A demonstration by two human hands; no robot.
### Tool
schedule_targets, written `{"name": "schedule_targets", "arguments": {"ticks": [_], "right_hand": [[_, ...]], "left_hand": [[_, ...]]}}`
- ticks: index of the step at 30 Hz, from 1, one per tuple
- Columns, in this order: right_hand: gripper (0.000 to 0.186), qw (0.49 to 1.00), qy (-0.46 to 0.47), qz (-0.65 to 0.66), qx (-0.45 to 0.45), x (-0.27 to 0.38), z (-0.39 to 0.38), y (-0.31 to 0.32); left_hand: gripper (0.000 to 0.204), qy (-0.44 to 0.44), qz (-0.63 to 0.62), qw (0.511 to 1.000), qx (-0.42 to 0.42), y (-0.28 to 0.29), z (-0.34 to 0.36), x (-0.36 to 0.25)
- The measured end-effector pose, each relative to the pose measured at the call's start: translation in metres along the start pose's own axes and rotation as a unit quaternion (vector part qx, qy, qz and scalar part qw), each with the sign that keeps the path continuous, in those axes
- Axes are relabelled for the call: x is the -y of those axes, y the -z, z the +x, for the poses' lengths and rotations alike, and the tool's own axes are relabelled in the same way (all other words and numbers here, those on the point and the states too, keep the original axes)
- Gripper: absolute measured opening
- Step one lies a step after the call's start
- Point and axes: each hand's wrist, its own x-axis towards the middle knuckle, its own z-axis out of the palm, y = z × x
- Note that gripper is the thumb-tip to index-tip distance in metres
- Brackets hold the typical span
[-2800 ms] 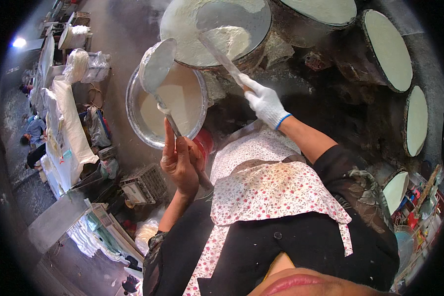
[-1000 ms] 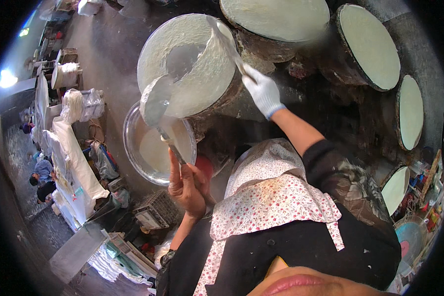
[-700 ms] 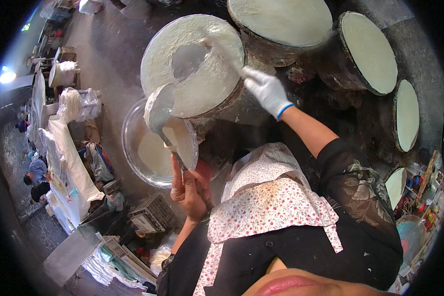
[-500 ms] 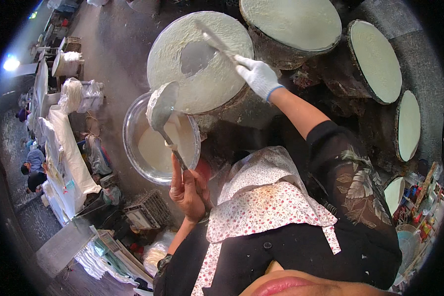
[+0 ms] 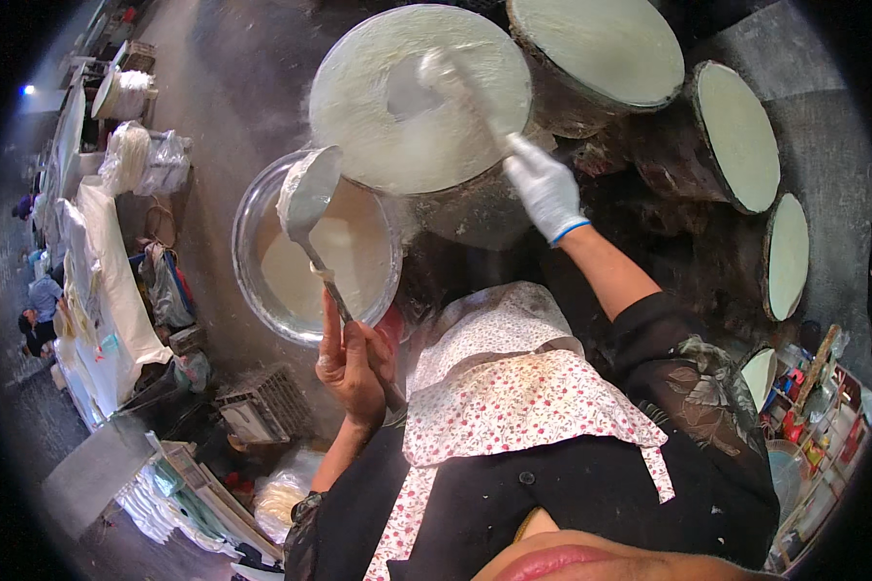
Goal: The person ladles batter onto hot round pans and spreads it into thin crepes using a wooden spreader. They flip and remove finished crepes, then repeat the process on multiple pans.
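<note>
My bare left hand grips the handle of a metal ladle, whose tilted bowl carries white batter residue. Below the ladle stands a wide metal basin holding pale batter. In a white glove, my right hand is closed on the end of a long flat spreader, smeared by motion and coated with batter at its far end. The spreader lies over a big round griddle covered in a layer of white batter. Near its middle a grey patch shows through.
More round batter-covered griddles curve along the right, including an upright-looking one and a smaller one. A plastic crate sits at lower left. Cloth-covered tables line the left, with people beyond. A cluttered crate stands at lower right.
My right hand has swung the spreader right across the griddle, and the bare grey patch has shrunk. The view has shifted a little. My left hand still holds the ladle over the basin.
</note>
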Motion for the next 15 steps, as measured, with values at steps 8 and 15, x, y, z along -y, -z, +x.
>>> {"name": "schedule_targets", "arguments": {"ticks": [8, 15], "right_hand": [[0.041, 0.981, 0.04, -0.105, 0.159, 0.023, 0.049, -0.002], [0.039, 0.967, 0.047, -0.209, 0.134, 0.017, 0.051, 0.002]], "left_hand": [[0.055, 0.009, -0.009, 1.0, -0.027, 0.018, -0.014, -0.001], [0.053, -0.026, 0.029, 0.999, -0.036, 0.026, -0.023, 0.008]]}}
